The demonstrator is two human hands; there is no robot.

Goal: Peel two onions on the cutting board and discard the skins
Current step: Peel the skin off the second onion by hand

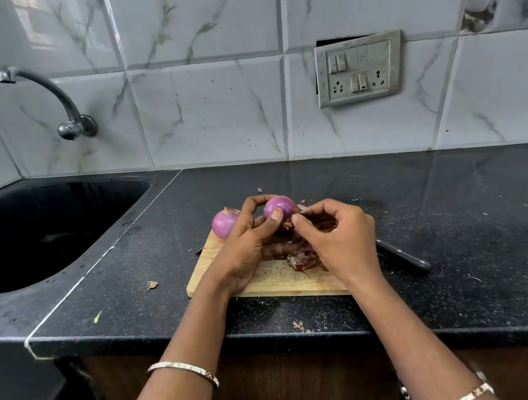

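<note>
We curl our left hand [245, 248] round one onion [279, 206] above the twelve o'clock edge of the cutting board [269, 282] while our right hand [337, 238] pinches a scrap of skin [288, 225] at its five o'clock side; the second onion [224, 224] sits at the board's ten o'clock corner, loose skins [301, 259] piled mid-board.

Peeled onion [279, 206] held; second onion [223, 224] at board [267, 284] corner.

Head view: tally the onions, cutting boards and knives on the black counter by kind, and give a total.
Round purple onions: 2
Rectangular wooden cutting board: 1
Black-handled knife: 1
Total: 4
</note>
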